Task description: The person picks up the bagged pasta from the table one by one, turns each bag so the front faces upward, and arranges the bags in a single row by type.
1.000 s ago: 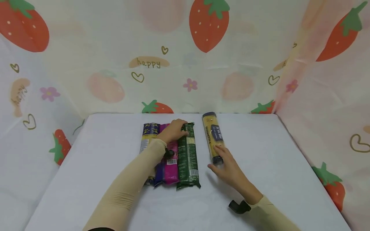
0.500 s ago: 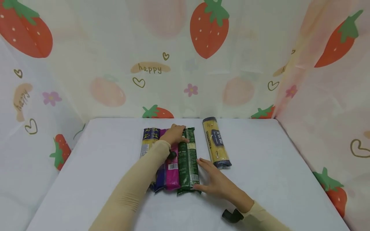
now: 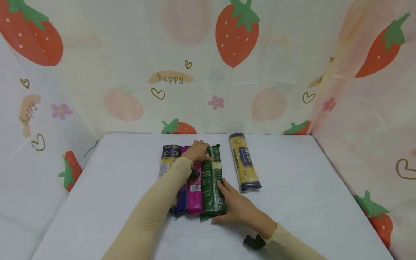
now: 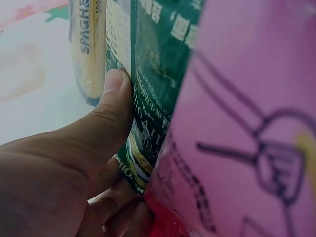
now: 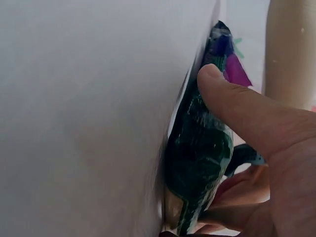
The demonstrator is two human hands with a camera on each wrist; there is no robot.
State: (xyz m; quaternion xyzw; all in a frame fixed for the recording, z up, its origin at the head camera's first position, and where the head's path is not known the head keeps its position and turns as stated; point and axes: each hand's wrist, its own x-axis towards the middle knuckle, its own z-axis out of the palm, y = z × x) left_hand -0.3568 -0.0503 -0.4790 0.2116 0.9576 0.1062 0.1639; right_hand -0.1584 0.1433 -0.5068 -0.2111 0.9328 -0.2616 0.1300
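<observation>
In the head view a green spaghetti pack [image 3: 208,195] lies lengthwise at the right of three packs side by side. My left hand [image 3: 197,151] grips its far end, thumb on the green wrapper [image 4: 158,74] in the left wrist view. At the near right corner, my right hand [image 3: 240,207] holds the same pack, fingers along its right edge and thumb at its near end. The right wrist view has that thumb [image 5: 232,98] across the green wrapper, other fingers partly hidden behind. Left of it is a pink and purple pack [image 3: 195,204], partly covered by the left arm.
A yellow spaghetti pack [image 3: 243,162] with dark blue ends lies apart, to the right. A navy and yellow pack [image 3: 170,151] is leftmost in the row, partly behind the left sleeve [image 3: 156,202]. The white table [image 3: 292,187] meets strawberry-print cloth walls at the back and sides.
My right hand has left the near end of the yellow pack and moved left and nearer to the green pack's near corner. My left hand stays at the green pack's far end.
</observation>
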